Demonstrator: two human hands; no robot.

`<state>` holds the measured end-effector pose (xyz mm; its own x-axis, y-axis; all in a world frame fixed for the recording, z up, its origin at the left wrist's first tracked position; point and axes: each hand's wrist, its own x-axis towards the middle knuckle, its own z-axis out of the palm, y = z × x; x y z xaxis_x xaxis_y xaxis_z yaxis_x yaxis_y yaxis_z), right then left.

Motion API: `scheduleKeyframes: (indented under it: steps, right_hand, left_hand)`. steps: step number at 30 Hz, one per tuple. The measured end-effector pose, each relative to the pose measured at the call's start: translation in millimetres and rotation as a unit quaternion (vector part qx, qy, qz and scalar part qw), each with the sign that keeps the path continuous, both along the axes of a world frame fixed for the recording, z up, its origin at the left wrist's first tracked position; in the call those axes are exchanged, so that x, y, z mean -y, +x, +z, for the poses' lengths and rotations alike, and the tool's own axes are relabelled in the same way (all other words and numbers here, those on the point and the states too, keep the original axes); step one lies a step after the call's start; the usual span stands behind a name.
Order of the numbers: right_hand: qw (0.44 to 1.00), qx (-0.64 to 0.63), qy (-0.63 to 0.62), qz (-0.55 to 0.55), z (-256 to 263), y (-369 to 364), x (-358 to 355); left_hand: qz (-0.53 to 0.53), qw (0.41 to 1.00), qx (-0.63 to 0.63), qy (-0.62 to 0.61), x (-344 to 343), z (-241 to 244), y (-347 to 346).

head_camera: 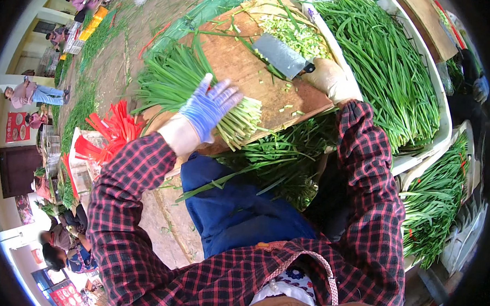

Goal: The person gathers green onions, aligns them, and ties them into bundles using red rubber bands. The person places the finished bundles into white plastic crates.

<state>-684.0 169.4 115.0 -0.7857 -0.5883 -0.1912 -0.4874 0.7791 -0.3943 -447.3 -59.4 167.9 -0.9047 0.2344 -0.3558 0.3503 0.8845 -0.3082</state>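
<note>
My left hand, in a blue and white glove, lies across a bunch of garlic chives with its fingers extended and apart. A bit of red shows at the fingers, partly covered. The pale cut stems point to the right, over a wooden chopping board. In a cream glove, my right hand grips the black handle of a cleaver. Its broad blade lies flat over the board, beside a heap of chopped stem ends. The blade and the bunch are apart.
A white crate of loose chives stands right of the board; another basket holds chives with red ties. Red strips hang over a white basket at left. Loose leaves hang below the board's near edge. Several people are farther left.
</note>
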Motion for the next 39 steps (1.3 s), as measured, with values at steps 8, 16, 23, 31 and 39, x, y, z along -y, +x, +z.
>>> scheduleKeyframes:
  steps: [8, 16, 23, 31, 39]
  right_hand:
    - [0.956, 0.05, -0.269, -0.101, 27, 11, -23]
    - [0.938, -0.055, -0.316, -0.128, 15, 13, -14]
    - [0.973, -0.082, -0.198, -0.084, 15, 33, -22]
    - [0.983, -0.064, -0.161, -0.053, -2, 61, -19]
    - [0.991, -0.069, -0.116, 0.006, 4, 59, -15]
  left_hand:
    - [0.149, 0.965, -0.1, 0.193, -4, 17, -97]
    - [0.321, 0.922, -0.078, 0.201, -30, -27, -191]
    - [0.336, 0.92, -0.06, 0.19, -21, -48, -205]
    - [0.38, 0.912, 0.002, 0.154, -28, -25, -218]
    - [0.368, 0.918, 0.007, 0.148, -25, -29, -213]
